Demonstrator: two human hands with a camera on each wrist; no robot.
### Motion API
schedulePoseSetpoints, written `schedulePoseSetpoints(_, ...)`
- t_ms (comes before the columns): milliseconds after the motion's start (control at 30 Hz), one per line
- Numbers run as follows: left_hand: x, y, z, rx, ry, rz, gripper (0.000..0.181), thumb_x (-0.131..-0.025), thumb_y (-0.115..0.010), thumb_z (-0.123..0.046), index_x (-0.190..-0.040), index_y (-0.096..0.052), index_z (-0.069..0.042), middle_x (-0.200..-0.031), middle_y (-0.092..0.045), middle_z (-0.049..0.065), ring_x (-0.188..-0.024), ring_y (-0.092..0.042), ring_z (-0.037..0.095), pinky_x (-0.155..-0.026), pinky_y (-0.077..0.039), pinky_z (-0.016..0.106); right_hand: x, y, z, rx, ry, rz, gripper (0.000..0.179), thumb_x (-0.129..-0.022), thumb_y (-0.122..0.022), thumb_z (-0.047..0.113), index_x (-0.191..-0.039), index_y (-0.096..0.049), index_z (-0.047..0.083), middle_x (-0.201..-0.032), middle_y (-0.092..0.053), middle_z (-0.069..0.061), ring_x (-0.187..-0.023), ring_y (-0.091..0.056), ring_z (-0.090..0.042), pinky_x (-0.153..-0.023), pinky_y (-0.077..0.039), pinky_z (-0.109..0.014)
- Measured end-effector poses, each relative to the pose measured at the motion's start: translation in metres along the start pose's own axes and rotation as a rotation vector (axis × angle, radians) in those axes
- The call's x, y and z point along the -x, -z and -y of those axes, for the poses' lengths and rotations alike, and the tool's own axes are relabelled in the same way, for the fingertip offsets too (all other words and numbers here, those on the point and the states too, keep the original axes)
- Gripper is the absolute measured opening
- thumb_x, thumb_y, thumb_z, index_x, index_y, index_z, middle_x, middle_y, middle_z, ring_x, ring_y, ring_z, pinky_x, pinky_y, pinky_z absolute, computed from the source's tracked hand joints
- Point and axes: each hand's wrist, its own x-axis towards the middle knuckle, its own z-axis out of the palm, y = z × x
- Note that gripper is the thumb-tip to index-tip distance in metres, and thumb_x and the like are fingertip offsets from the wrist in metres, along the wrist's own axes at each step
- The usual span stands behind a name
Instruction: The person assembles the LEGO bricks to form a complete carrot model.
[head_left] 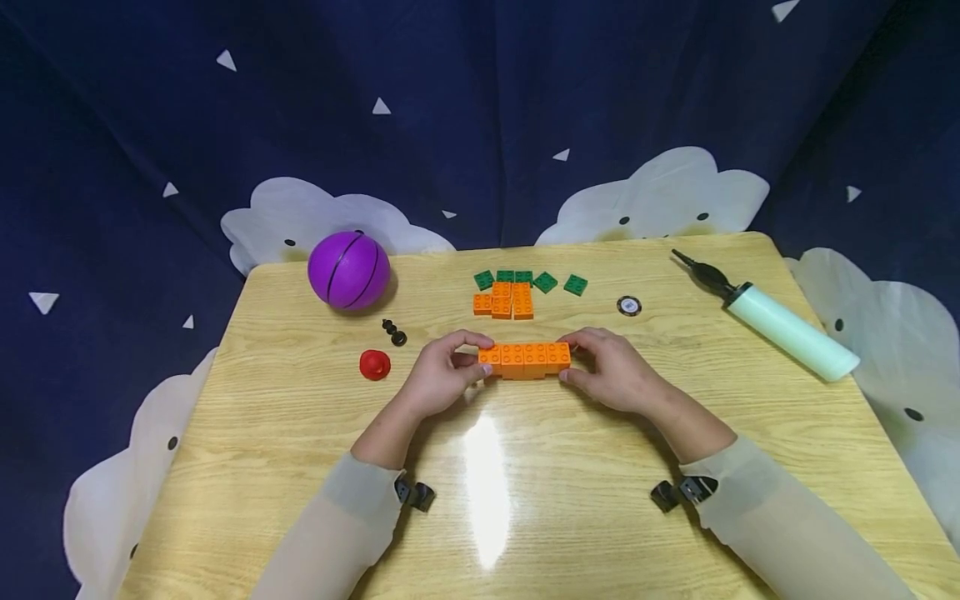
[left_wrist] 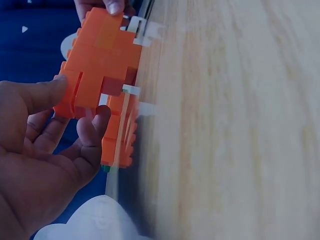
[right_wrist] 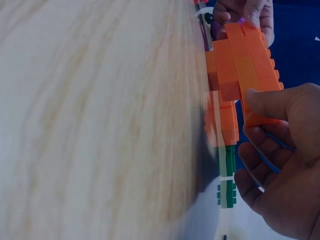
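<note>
Both hands (head_left: 441, 377) (head_left: 617, 373) pinching opposite ends of joined orange bricks (head_left: 523, 358) — forearms (head_left: 388, 435) angled inward, thumbs (head_left: 474, 373) on the near side

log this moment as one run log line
left hand: grips orange brick assembly, left end | right hand: grips right end | loose orange bricks, green bricks: beyond assembly

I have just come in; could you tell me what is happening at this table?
A person's left hand and right hand grip opposite ends of a joined orange block structure. Beyond it on the table, more orange bricks and some green bricks lie apart from it. A purple ball sits to the left.
</note>
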Motion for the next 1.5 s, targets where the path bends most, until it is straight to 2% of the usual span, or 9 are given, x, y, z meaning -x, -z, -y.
schedulePoseSetpoints(467, -0.003, -0.004, 0.0, -0.052, 0.012, -0.056, 0.032, -0.087, -0.083, -0.005, -0.112, -0.075, -0.024, -0.127, -0.068, -0.006, -0.1, -0.072, 0.024, -0.075, -0.061, 0.035, 0.001, -0.001, -0.002, -0.002, 0.012, -0.008, 0.044, -0.091, -0.08, 0.019, -0.13, -0.066, 0.005, -0.126, -0.068, -0.01, -0.115, -0.063, -0.031, -0.1, -0.05, -0.051)
schedulePoseSetpoints(767, -0.003, -0.007, 0.002, -0.042, 0.016, -0.079, 0.032, -0.085, -0.085, -0.004, -0.11, -0.076, -0.024, -0.126, -0.069, -0.007, -0.095, -0.072, 0.021, -0.072, -0.06, 0.034, 0.0, 0.0, -0.003, -0.004, 0.007, 0.0, 0.044, -0.092, -0.079, 0.021, -0.131, -0.066, 0.006, -0.125, -0.068, -0.008, -0.113, -0.062, -0.028, -0.099, -0.05, -0.05)
schedulePoseSetpoints(933, -0.003, -0.004, 0.003, -0.035, 0.021, -0.056, 0.033, -0.086, -0.086, -0.007, -0.112, -0.076, -0.025, -0.127, -0.068, -0.005, -0.096, -0.073, 0.021, -0.072, -0.06, 0.034, -0.001, 0.0, -0.003, -0.003, -0.002, 0.004, 0.045, -0.092, -0.079, 0.022, -0.132, -0.065, 0.006, -0.125, -0.068, -0.008, -0.112, -0.062, -0.028, -0.099, -0.05, -0.049)
schedulePoseSetpoints(1167, -0.006, 0.005, 0.001, -0.094, -0.042, 0.006, 0.035, -0.084, -0.088, -0.011, -0.114, -0.075, -0.024, -0.122, -0.071, -0.004, -0.11, -0.07, 0.02, -0.093, -0.057, 0.039, 0.0, 0.0, -0.003, -0.012, -0.007, 0.002, 0.045, -0.091, -0.08, 0.021, -0.131, -0.066, 0.007, -0.125, -0.068, -0.007, -0.112, -0.062, -0.027, -0.099, -0.05, -0.049)
schedulePoseSetpoints(1300, -0.008, 0.01, 0.001, -0.093, -0.039, 0.048, 0.031, -0.088, -0.085, -0.018, -0.117, -0.074, -0.021, -0.121, -0.071, -0.005, -0.115, -0.067, 0.018, -0.099, -0.054, 0.04, 0.001, -0.001, -0.003, -0.029, -0.003, 0.004, 0.044, -0.091, -0.08, 0.02, -0.13, -0.066, 0.007, -0.125, -0.068, -0.007, -0.113, -0.062, -0.028, -0.099, -0.05, -0.05)
schedulePoseSetpoints(1500, -0.015, 0.017, 0.001, -0.064, -0.035, 0.06, 0.024, -0.098, -0.074, -0.025, -0.12, -0.073, -0.016, -0.114, -0.073, -0.001, -0.108, -0.069, 0.021, -0.095, -0.055, 0.043, 0.001, -0.001, -0.005, -0.043, -0.004, -0.002, 0.043, -0.091, -0.081, 0.02, -0.13, -0.066, 0.008, -0.127, -0.068, -0.006, -0.116, -0.062, -0.028, -0.101, -0.05, -0.049)
